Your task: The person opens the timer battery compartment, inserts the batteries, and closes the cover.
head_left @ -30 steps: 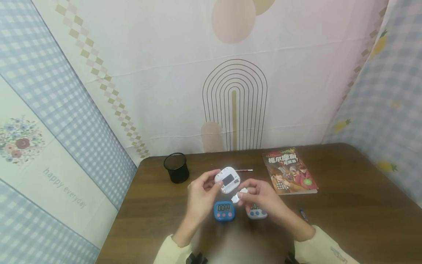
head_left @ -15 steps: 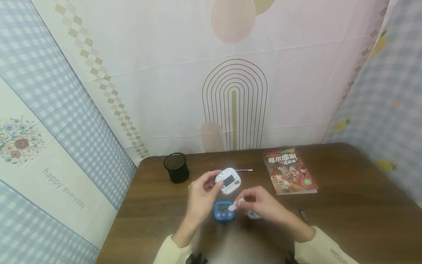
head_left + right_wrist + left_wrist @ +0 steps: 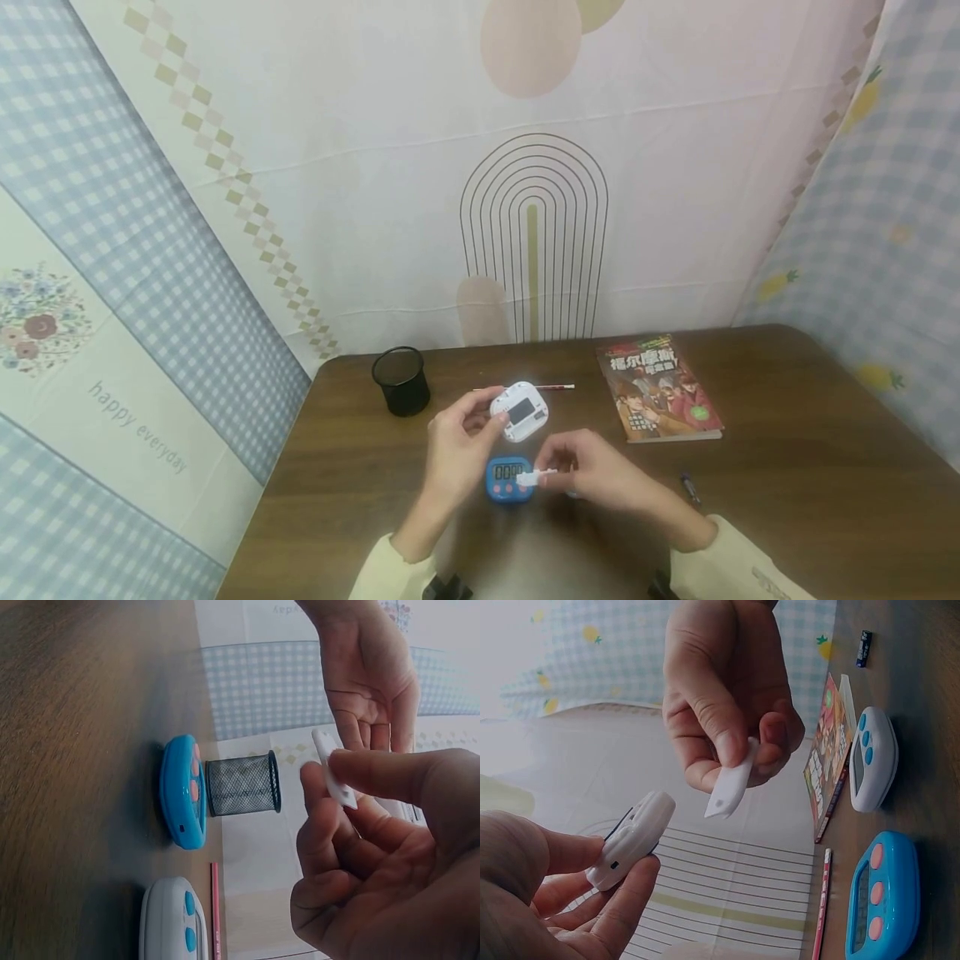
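My left hand [image 3: 457, 446] holds a white timer [image 3: 519, 412] by its edge above the table, its back with a dark rectangle turned towards the head camera. Between thumb and fingers, my right hand [image 3: 603, 471] pinches a small white battery cover [image 3: 732, 780], apart from the held timer. Below the hands a blue timer [image 3: 498, 490] with pink buttons stands on the table, its display partly behind the cover in the head view. A second white timer [image 3: 876, 761] with blue buttons is beside it, mostly hidden by my right hand in the head view.
A black mesh pen holder [image 3: 405, 390] stands at the back left of the brown table [image 3: 337, 500]. Behind the hands lies a pencil [image 3: 558, 387]. On the right are a comic-style book [image 3: 660, 396] and a dark battery [image 3: 864, 649].
My right hand has moved slightly down and away from the held timer, and the cover in it has turned edge-on, now over the blue timer's display. My left hand stays almost still.
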Motion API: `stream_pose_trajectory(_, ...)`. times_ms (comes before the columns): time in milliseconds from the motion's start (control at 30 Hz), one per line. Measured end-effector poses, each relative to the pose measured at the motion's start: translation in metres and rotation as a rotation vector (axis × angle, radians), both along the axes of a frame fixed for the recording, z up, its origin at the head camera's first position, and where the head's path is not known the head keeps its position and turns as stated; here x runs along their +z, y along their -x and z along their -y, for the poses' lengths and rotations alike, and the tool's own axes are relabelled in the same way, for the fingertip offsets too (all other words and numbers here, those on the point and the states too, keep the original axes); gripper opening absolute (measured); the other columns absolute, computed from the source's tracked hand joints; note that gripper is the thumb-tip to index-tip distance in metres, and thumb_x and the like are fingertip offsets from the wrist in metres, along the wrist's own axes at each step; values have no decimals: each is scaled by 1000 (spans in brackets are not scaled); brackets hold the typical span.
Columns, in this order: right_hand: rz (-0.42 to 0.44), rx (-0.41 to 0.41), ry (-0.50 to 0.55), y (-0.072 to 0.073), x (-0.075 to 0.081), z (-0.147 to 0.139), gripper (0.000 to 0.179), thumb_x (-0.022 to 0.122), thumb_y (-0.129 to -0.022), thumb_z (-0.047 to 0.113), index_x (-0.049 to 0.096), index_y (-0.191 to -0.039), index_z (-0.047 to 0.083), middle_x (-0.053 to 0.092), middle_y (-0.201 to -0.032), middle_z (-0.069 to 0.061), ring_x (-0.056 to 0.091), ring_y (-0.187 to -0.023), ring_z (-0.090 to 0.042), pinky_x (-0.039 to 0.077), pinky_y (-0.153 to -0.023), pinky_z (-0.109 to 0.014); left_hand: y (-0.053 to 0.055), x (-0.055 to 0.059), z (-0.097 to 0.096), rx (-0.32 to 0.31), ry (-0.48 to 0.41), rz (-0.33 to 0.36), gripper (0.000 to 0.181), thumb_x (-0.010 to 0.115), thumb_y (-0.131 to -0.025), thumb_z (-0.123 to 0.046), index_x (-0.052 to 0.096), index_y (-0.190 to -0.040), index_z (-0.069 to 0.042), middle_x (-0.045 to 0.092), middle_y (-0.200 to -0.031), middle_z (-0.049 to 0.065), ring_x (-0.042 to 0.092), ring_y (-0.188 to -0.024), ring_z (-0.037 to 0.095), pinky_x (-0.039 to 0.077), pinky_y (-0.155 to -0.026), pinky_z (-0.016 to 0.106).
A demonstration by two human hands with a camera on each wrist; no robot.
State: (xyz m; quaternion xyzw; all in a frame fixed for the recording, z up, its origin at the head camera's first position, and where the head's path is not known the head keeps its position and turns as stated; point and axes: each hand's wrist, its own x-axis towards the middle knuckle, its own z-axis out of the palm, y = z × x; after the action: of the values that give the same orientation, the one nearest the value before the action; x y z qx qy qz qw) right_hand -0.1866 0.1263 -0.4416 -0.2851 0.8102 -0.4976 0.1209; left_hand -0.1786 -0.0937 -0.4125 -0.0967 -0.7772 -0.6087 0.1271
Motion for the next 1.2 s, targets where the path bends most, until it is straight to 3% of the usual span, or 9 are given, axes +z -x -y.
stream_pose_trajectory(367, 3, 24, -72, 0, -3, 2, 16, 80, -82, 3, 71, -91, 12, 71, -81, 3, 66, -75, -9, 58, -70, -26, 0, -1, 0, 0, -3, 3, 31, 78, -94, 0, 76, -123, -8, 79, -113, 14, 77, -86, 18, 64, -79, 24)
stream_pose_trajectory(700, -78, 152, -202, -8, -1, 3, 19, 79, -88, 6, 69, -86, 22, 66, -77, 14, 57, -69, 0, 53, -67, -22, 0, 1, 0, 7, 0, 1, 29, 77, -94, -1, 76, -123, -7, 79, -112, 14, 77, -87, 19, 64, -78, 24)
stream_pose_trajectory(1000, -137, 191, -283, -14, -5, 6, 19, 80, -88, 7, 68, -84, 22, 57, -71, 17, 47, -64, 4, 46, -60, -18, 0, -2, 0, -1, 22, 12, 29, 78, -94, -2, 77, -122, -10, 79, -113, 12, 76, -87, 17, 64, -79, 24)
stream_pose_trajectory(1200, -103, 235, -262, -15, -8, 8, 19, 78, -84, 0, 70, -84, 18, 61, -70, 16, 51, -62, 5, 51, -58, -18, 1, -3, -1, -3, 18, -8, 29, 78, -94, -1, 77, -122, -9, 79, -111, 13, 77, -87, 18, 64, -79, 24)
